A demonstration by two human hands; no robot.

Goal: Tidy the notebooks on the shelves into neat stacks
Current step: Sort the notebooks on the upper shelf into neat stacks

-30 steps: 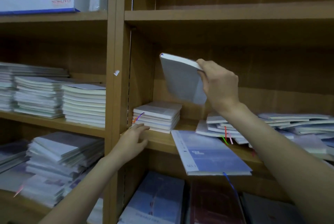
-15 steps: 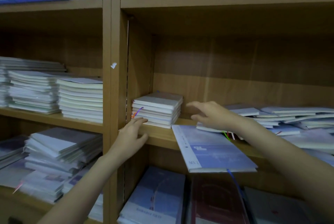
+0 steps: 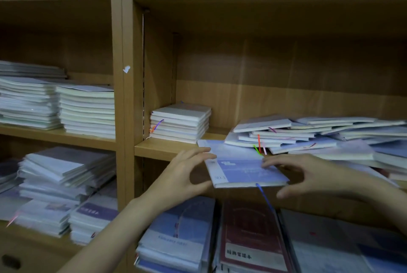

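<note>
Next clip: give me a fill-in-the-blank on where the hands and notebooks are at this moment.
1. Both hands reach for the large ____ notebook overhanging the shelf edge.
2. The left hand is at the notebook's ____ side.
3. The right hand has fingers resting on its ____.
4. The neat stack stands ____ of the messy pile.

Missing: blue; left; cover; left

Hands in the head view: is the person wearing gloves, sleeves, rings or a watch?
Nothing worn that shows. The left hand and right hand are bare, with no gloves, and no rings are visible. Both forearms are bare up to the frame edge, with no sleeve, watch or bracelet in view. The picture is dim and slightly blurred, so small details could be missed.
</note>
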